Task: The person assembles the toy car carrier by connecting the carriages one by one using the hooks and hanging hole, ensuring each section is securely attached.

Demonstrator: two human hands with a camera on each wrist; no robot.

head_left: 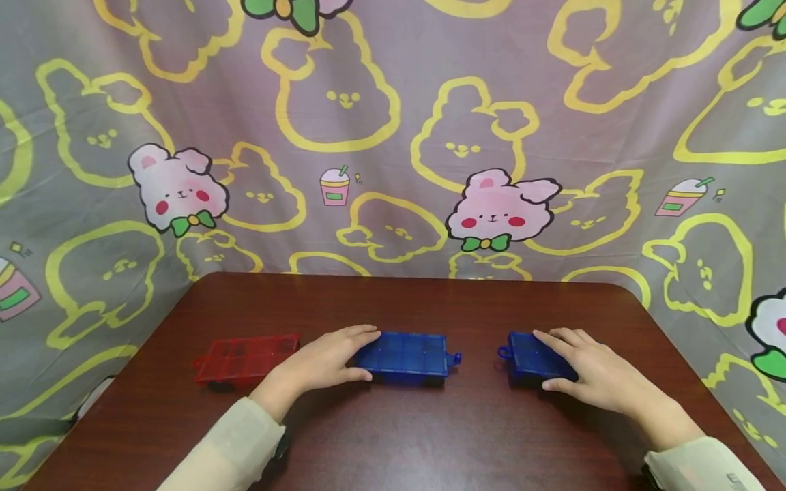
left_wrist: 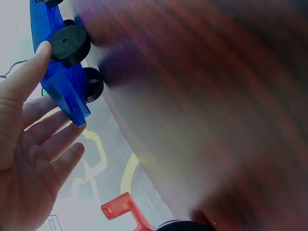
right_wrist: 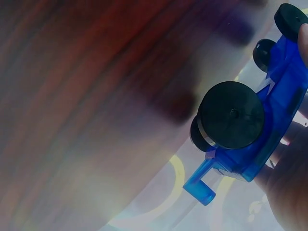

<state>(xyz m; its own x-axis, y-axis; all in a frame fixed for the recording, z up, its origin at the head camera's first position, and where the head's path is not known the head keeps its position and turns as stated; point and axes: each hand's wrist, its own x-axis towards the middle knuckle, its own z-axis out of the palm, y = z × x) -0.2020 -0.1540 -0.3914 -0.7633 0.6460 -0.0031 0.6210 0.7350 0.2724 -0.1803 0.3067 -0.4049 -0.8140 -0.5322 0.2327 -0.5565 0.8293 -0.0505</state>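
Observation:
Two see-through blue toy carts with black wheels stand apart on the table. My left hand (head_left: pixel 316 361) holds the left end of the middle blue cart (head_left: pixel 405 356), thumb on the near side and fingers at the far side. The left wrist view shows that thumb touching the blue cart (left_wrist: pixel 65 91) beside a wheel. Around the right blue cart (head_left: pixel 533 358), my right hand (head_left: pixel 598 375) grips in the same way and covers its right end. In the right wrist view, this blue cart (right_wrist: pixel 288 101) has a hitch peg (right_wrist: pixel 199 191) at its end.
A see-through red cart (head_left: pixel 245 358) stands left of my left hand, which partly hides its right end. Its red hitch (left_wrist: pixel 126 207) shows in the left wrist view. Behind the brown table (head_left: pixel 393 433) hangs a patterned curtain (head_left: pixel 393 170).

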